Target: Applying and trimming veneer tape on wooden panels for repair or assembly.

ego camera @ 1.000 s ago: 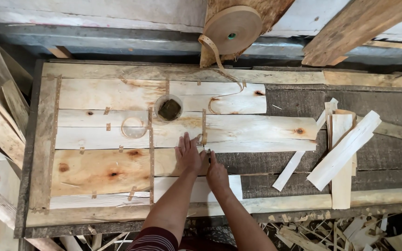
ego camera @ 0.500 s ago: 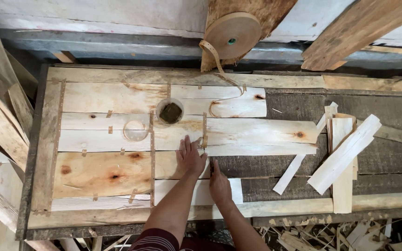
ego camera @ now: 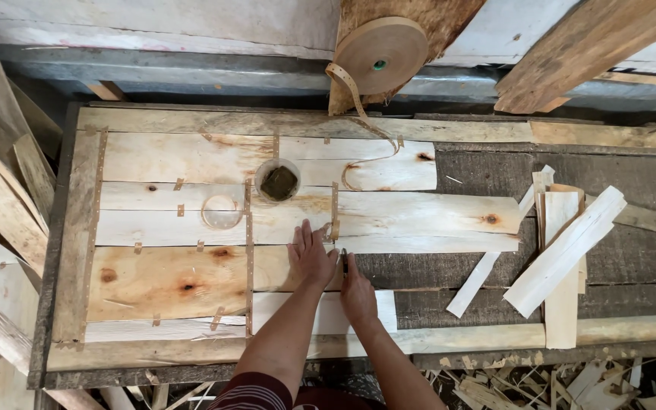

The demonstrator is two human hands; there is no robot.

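Right hand (ego camera: 358, 292) lower on pale veneer (ego camera: 214, 281)

Bare bench (ego camera: 465, 171) rightward (veneer offcuts (ego camera: 563, 250) beyond)

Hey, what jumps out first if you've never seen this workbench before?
Probably the patchwork of pale veneer sheets taped together across the bench, with the left hand pressed flat at its right edge. Beside it, the right hand holds a thin dark tool on the wood. Above, a big roll of brown tape hangs at the back, its strip trailing down onto the sheets.
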